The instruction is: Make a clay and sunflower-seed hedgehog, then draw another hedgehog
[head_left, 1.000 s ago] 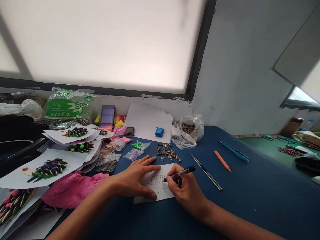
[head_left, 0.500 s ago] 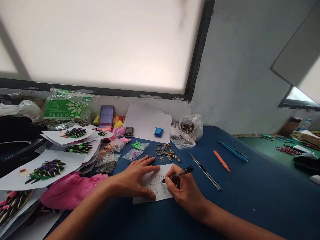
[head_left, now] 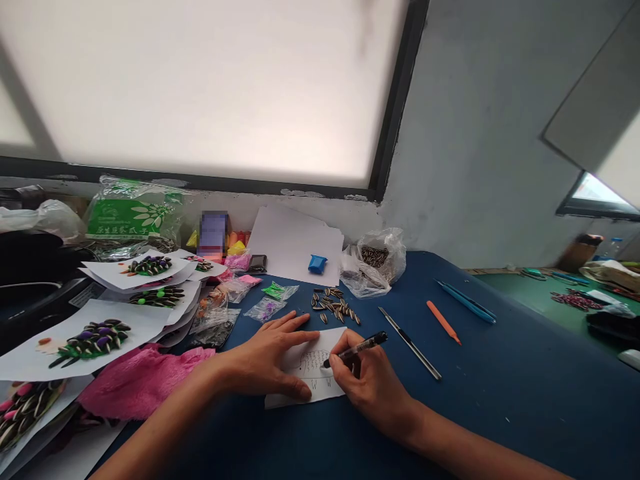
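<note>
A small white sheet of paper (head_left: 283,400) lies on the blue table, bearing a black line drawing of a rounded body with small marks and legs. My left hand (head_left: 270,357) rests flat across its left side, fingers spread. In my right hand (head_left: 373,383) is a black pen (head_left: 367,344), pinched near its tip, which meets the drawing. Just beyond the paper is a loose group of striped sunflower seeds (head_left: 337,308). Small bags of purple clay (head_left: 267,308) and green clay (head_left: 276,289) lie beyond my left fingertips.
To the right lie a craft knife (head_left: 413,345), an orange marker (head_left: 444,323) and blue tweezers (head_left: 466,302). A plastic bag of seeds (head_left: 375,260) and a blue packet (head_left: 317,264) stand behind. At left are seed-decorated paper sheets (head_left: 145,320) and a pink fluffy cloth (head_left: 145,380).
The pen tip has shifted very slightly left and down over the drawing, with a few more marks there. My left hand stays in place.
</note>
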{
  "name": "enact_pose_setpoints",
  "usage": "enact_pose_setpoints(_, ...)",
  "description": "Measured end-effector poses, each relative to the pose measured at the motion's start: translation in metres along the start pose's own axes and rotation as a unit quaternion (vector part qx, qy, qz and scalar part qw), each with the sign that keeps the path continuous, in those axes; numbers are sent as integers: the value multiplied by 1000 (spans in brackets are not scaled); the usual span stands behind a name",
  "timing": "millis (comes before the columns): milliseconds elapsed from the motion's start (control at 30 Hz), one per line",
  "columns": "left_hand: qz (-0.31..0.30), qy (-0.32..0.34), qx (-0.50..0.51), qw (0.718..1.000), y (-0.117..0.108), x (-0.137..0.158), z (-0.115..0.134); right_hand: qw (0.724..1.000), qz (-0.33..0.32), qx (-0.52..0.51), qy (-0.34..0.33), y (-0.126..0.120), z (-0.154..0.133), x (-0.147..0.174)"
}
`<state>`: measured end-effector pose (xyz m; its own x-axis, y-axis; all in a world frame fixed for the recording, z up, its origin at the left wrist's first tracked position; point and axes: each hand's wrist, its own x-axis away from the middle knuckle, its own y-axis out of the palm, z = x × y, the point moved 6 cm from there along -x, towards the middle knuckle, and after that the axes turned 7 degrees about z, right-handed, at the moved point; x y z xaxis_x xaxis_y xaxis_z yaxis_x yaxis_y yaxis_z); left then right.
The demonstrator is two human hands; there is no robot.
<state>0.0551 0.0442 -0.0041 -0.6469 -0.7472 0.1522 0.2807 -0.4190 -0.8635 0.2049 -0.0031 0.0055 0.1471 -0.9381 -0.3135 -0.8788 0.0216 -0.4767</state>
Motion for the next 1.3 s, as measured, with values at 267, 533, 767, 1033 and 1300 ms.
enact_pose_setpoints(267,0,1,-1,1000,0,0,2,999,34,34,11,-13,7,-2)
enact_pose_setpoints(533,9,11,7,1000,2,-2,-4,1000,10,23,-2,-8,6,-1)
enact_pose_setpoints(767,1,0,1,1000,1,0,-1,1000,1,24,2,-7,4,0)
enact_pose_setpoints(1033,0,2,2,1000,0,1,0,999,11,31,-1,-7,2,0)
enact_pose_setpoints(1300,8,10,4,1000,1,0,-2,999,11,29,-10,-8,4,0)
